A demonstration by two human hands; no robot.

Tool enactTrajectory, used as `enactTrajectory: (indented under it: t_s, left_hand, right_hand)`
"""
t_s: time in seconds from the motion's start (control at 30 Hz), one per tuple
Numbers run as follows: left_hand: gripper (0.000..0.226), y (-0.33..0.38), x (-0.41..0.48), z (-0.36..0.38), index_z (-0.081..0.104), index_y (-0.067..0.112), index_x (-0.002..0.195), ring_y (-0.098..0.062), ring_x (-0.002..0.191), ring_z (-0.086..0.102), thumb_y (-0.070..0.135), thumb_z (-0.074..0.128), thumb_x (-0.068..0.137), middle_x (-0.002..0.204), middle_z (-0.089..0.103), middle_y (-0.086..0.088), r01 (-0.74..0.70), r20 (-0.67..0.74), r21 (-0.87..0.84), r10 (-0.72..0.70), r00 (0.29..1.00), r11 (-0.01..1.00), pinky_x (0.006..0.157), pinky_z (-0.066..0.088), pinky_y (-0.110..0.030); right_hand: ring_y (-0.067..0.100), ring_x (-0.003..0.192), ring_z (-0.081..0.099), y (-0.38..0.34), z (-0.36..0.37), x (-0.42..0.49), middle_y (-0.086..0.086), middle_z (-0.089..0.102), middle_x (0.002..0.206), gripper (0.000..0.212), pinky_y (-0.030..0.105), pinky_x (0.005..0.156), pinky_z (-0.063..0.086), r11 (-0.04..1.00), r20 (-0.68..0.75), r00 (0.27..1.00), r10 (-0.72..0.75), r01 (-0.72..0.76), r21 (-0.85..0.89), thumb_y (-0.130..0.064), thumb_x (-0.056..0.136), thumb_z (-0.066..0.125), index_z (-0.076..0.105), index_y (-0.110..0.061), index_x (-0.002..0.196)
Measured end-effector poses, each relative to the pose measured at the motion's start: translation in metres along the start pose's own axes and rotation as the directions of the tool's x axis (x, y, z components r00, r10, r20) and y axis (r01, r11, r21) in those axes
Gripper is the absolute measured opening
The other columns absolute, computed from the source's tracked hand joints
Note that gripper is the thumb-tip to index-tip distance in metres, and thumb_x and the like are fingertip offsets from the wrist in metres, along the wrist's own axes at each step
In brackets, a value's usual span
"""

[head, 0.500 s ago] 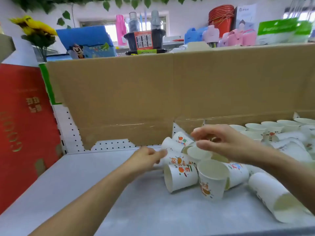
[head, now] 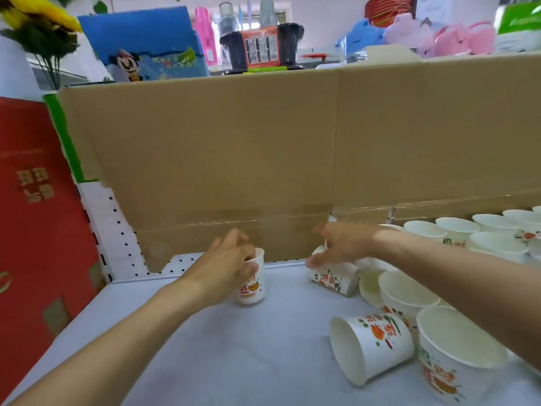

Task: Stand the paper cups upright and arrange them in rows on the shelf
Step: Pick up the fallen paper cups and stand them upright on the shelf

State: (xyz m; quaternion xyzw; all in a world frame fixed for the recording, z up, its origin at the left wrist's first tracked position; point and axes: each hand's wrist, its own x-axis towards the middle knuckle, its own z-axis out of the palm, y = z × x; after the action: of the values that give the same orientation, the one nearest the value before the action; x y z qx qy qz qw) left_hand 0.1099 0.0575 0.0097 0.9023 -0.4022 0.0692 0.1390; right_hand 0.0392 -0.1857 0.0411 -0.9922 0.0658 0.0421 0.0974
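**Paper cups on shelf, partly stood up**

Red box [head: 35,215] closes the left edge. A cardboard panel [head: 234,148] backs the shelf [head: 222,364], whose front left lies bare. Left hand [head: 225,273], arm stretched forward, grips an upright paper cup [head: 254,285] near the back. Right hand [head: 342,244], palm down, curls over a tipped cup [head: 333,278]. A sideways cup [head: 371,347] crowds the front right. Rowed cups [head: 456,230] stand at the far right.

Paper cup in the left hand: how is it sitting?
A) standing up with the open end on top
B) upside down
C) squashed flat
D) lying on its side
A: the paper cup that the left hand grips is upright, with its open rim on top and its base down at the shelf.
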Motion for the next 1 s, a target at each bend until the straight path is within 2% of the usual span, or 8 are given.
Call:
enactTrajectory:
  t_s: [0.13, 0.27, 0.33, 0.43, 0.57, 0.83, 0.93, 1.0]
  left_hand:
    - [0.011, -0.018, 0.007, 0.010, 0.053, 0.024, 0.093, -0.015, 0.103, 0.048, 0.034, 0.055, 0.090, 0.121, 0.043, 0.012, -0.073, -0.034, 0.020, 0.073, 0.997, 0.997, 0.082, 0.035, -0.024]
    - [0.033, -0.021, 0.013, 0.018, 0.042, 0.031, 0.098, -0.007, 0.095, 0.043, 0.037, 0.069, 0.079, 0.106, 0.044, 0.018, -0.056, -0.146, -0.100, 0.041, 0.988, 0.993, 0.073, 0.033, -0.019]
    - [0.047, -0.021, 0.017, 0.018, 0.043, 0.032, 0.110, -0.008, 0.102, 0.043, 0.038, 0.072, 0.074, 0.111, 0.046, 0.017, -0.018, -0.161, -0.142, -0.005, 0.987, 0.990, 0.080, 0.037, -0.022]
    - [0.061, -0.023, 0.022, 0.018, 0.044, 0.030, 0.122, -0.010, 0.111, 0.044, 0.037, 0.077, 0.072, 0.121, 0.046, 0.013, 0.021, -0.167, -0.195, -0.055, 0.984, 0.981, 0.090, 0.038, -0.026]
    - [0.067, -0.028, 0.026, 0.021, 0.043, 0.029, 0.130, -0.008, 0.115, 0.044, 0.037, 0.078, 0.073, 0.125, 0.045, 0.013, 0.052, -0.195, -0.249, -0.102, 0.976, 0.967, 0.091, 0.036, -0.023]
    - [0.077, -0.031, 0.026, 0.028, 0.036, 0.030, 0.141, -0.007, 0.128, 0.033, 0.030, 0.077, 0.076, 0.139, 0.044, 0.012, 0.054, -0.197, -0.294, -0.116, 0.974, 0.954, 0.098, 0.028, -0.021]
    - [0.081, -0.029, 0.022, 0.027, 0.035, 0.030, 0.143, -0.006, 0.133, 0.027, 0.032, 0.078, 0.075, 0.143, 0.040, 0.010, 0.077, -0.196, -0.274, -0.134, 0.971, 0.959, 0.103, 0.028, -0.022]
    - [0.078, -0.023, 0.017, 0.024, 0.037, 0.028, 0.142, -0.007, 0.134, 0.025, 0.037, 0.077, 0.076, 0.143, 0.040, 0.009, 0.066, -0.267, -0.210, -0.122, 0.956, 0.976, 0.103, 0.028, -0.024]
  right_hand:
    - [0.023, 0.114, 0.056, -0.008, 0.011, 0.012, -0.001, 0.055, 0.134, 0.088, 0.040, 0.095, 0.049, 0.992, 0.036, 0.998, 0.043, -0.038, -0.118, -0.069, 0.070, 0.066, 0.038, -0.024, 0.140]
    - [0.021, 0.104, 0.059, -0.014, 0.016, 0.020, -0.001, 0.059, 0.124, 0.078, 0.037, 0.088, 0.053, 0.992, -0.005, 1.000, 0.003, -0.003, -0.126, -0.059, 0.072, 0.069, 0.043, -0.022, 0.136]
    - [0.018, 0.113, 0.055, -0.016, 0.012, 0.023, -0.003, 0.055, 0.130, 0.081, 0.031, 0.093, 0.048, 0.998, -0.073, 0.996, -0.061, 0.063, 0.027, -0.053, 0.073, 0.071, 0.039, -0.023, 0.141]
    - [0.013, 0.103, 0.056, -0.025, 0.009, 0.030, -0.006, 0.057, 0.114, 0.077, 0.024, 0.084, 0.046, 0.963, -0.147, 0.980, -0.135, 0.164, 0.213, -0.044, 0.075, 0.074, 0.040, -0.023, 0.141]
    - [0.008, 0.104, 0.051, -0.032, 0.018, 0.041, -0.014, 0.048, 0.115, 0.075, 0.021, 0.085, 0.043, 0.947, -0.135, 0.971, -0.198, 0.225, 0.231, -0.035, 0.075, 0.075, 0.041, -0.021, 0.140]
    - [0.009, 0.116, 0.048, -0.022, 0.023, 0.040, -0.012, 0.043, 0.131, 0.074, 0.020, 0.090, 0.042, 0.903, -0.055, 0.969, -0.240, 0.244, 0.353, -0.018, 0.077, 0.074, 0.036, -0.028, 0.140]
    - [0.010, 0.122, 0.044, -0.023, 0.020, 0.034, -0.012, 0.041, 0.136, 0.081, 0.024, 0.099, 0.040, 0.924, -0.033, 0.967, -0.252, 0.251, 0.290, -0.028, 0.074, 0.078, 0.033, -0.032, 0.141]
    - [0.008, 0.125, 0.040, -0.019, 0.007, 0.024, -0.013, 0.040, 0.136, 0.079, 0.027, 0.104, 0.036, 0.931, -0.100, 0.961, -0.256, 0.273, 0.244, -0.039, 0.076, 0.077, 0.035, -0.032, 0.143]
